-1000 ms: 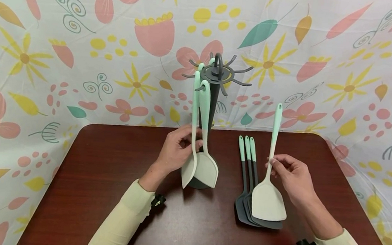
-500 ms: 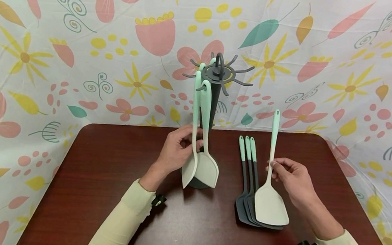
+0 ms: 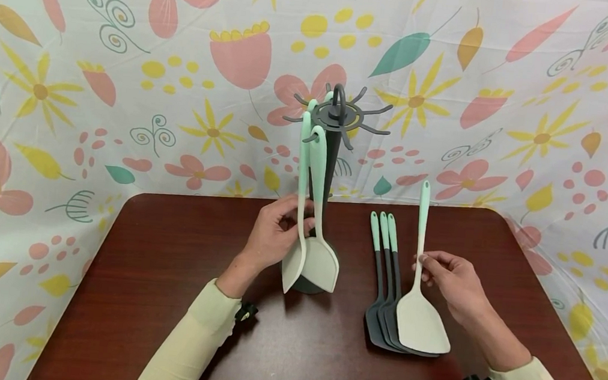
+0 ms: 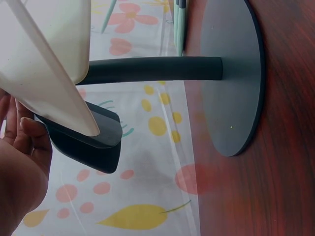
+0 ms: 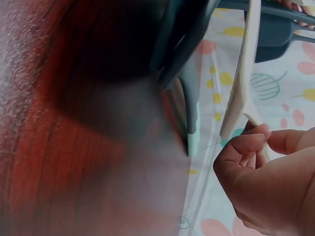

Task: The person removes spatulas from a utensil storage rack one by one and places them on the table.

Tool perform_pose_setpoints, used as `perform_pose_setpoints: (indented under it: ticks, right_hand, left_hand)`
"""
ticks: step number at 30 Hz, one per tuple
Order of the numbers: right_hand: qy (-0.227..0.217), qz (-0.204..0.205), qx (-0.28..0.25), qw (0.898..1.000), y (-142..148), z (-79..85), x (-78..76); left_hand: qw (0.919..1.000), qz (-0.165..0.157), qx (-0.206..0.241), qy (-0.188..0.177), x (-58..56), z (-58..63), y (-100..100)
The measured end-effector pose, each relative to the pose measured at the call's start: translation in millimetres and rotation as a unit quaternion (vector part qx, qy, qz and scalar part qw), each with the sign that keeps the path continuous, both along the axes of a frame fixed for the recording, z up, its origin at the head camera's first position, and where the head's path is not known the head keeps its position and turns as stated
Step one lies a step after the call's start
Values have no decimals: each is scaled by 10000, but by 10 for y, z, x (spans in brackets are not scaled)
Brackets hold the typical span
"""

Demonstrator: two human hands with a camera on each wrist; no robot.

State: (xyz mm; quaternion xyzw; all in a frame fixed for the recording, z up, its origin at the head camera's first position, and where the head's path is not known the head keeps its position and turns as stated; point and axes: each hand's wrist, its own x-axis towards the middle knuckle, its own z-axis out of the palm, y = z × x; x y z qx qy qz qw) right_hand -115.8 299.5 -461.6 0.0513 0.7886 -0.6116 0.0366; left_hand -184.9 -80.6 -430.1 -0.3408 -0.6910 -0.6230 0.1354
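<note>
My left hand (image 3: 273, 229) grips the post of a dark utensil stand (image 3: 329, 174), reaching behind the utensils hung there. Two cream turners (image 3: 320, 265) with mint handles hang in front of it from the stand's hooks. Dark utensil heads (image 4: 101, 130) hang behind them in the left wrist view, close to that hand. My right hand (image 3: 455, 285) pinches another cream turner (image 3: 424, 324) low on its shaft, handle up. This turner's blade overlaps the right side of a stack of dark grey turners (image 3: 376, 323) lying on the table.
The dark reddish wooden table (image 3: 162, 322) bears everything, its rear edge against a floral cloth (image 3: 208, 163). Curved hooks ring the stand's top (image 3: 376, 109). The stand's round base (image 4: 236, 108) sits flat on the wood.
My right hand has lowered the cream turner slightly, and its blade has shifted a little right over the dark stack. My left hand and the stand have stayed in place.
</note>
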Motion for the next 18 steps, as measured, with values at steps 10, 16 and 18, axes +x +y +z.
perform_pose_setpoints:
  ticks: [10,16,18]
  right_hand:
    - [-343,25,277,9990,-18,-75,-3]
    - [-412,68,323,9986,-31,-82,-15]
    - [-412,110,341,9985,-29,-88,-17]
  left_hand:
    - [10000,42,-6,21,3,-3,8]
    - [10000,3,18,14,1,-9,5]
    - [10000,-8,20,19,0,-9,2]
